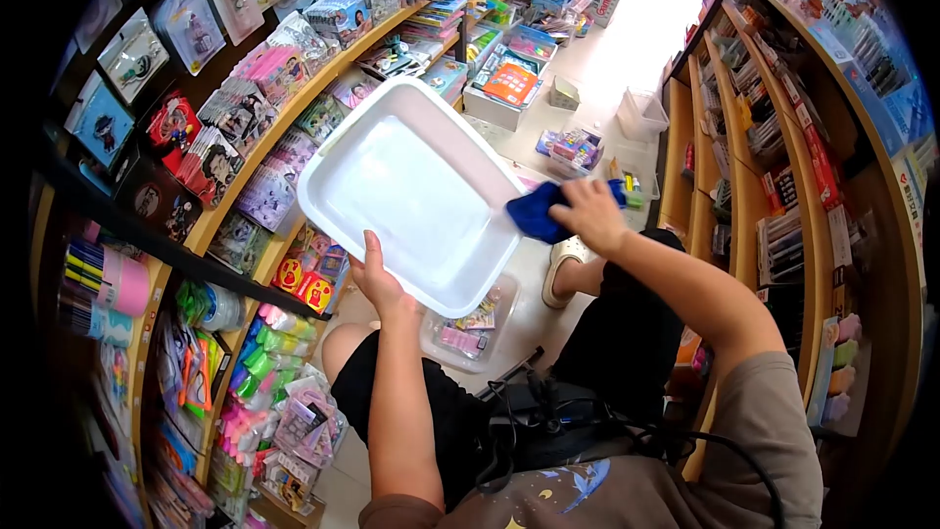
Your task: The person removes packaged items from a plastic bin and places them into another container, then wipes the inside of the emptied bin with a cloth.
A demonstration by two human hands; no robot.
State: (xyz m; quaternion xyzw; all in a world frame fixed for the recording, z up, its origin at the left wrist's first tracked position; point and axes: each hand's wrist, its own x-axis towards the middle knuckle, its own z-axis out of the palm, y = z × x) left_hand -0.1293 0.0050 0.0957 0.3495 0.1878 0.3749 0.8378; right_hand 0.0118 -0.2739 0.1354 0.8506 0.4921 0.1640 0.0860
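A white rectangular plastic tub (416, 201) is tilted up in front of me, its inside facing me. My left hand (380, 279) holds the tub at its lower left rim, the thumb side showing and the other fingers hidden behind it. A dark blue cloth (539, 215) is bunched in my right hand (592, 216), at the tub's right edge. Below the tub, a clear plastic box (482, 333) with small packaged goods stands on the floor, partly covered by the tub.
Shelves (240, 171) packed with packaged goods line the left, and wooden shelves (774, 167) with stationery stand on the right. On the aisle floor (612, 69) are a white bin (641, 116), colourful packets (571, 148) and boxes of books (504, 88).
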